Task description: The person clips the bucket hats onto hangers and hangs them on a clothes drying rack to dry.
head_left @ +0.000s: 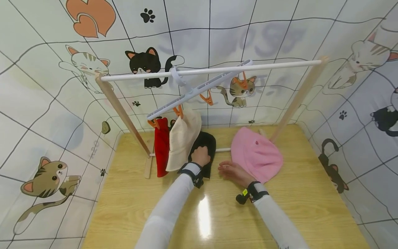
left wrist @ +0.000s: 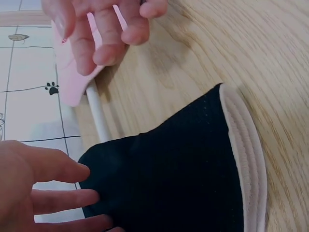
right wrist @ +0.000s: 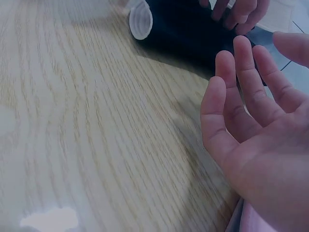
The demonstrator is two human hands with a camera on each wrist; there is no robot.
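We observe the left hand (head_left: 200, 155) resting on the black fabric hat (head_left: 203, 145), which lies on the light wooden tabletop (head_left: 217, 214) against the thin white lower bar of the rack (head_left: 222, 150). In the left wrist view the fingers (left wrist: 53, 166) lie fairly straight along the edge of the black hat (left wrist: 169, 179); we cannot tell whether the thumb pinches the fabric underneath. The hat's cream-coloured brim edge (left wrist: 248, 154) rests on the tabletop (left wrist: 251, 58).

We observe the right hand (head_left: 234, 172) lying on the tabletop just beside the black hat, its fingers relaxed and spread, holding nothing. The right wrist view shows the palm (right wrist: 260, 145) facing upward-sideways with the fingers (right wrist: 227, 92) loosely extended toward the dark hat (right wrist: 188, 29). The pink soft hat (head_left: 255, 154) lies on the table touching the back of this hand and overlaps the lower bar.

Above, a white horizontal rod (head_left: 211, 71) spans two slanted wooden legs (head_left: 122, 114). A white plastic clip hanger (head_left: 199, 90) with orange clips (head_left: 178, 111) hangs from the rod. One clip holds a red fabric item (head_left: 161, 148); the next holds a beige bucket hat (head_left: 183, 138), which hangs just beside the black hat. A further orange clip (head_left: 207, 99) hangs free. Cat-patterned white panels (head_left: 46, 103) surround the table.
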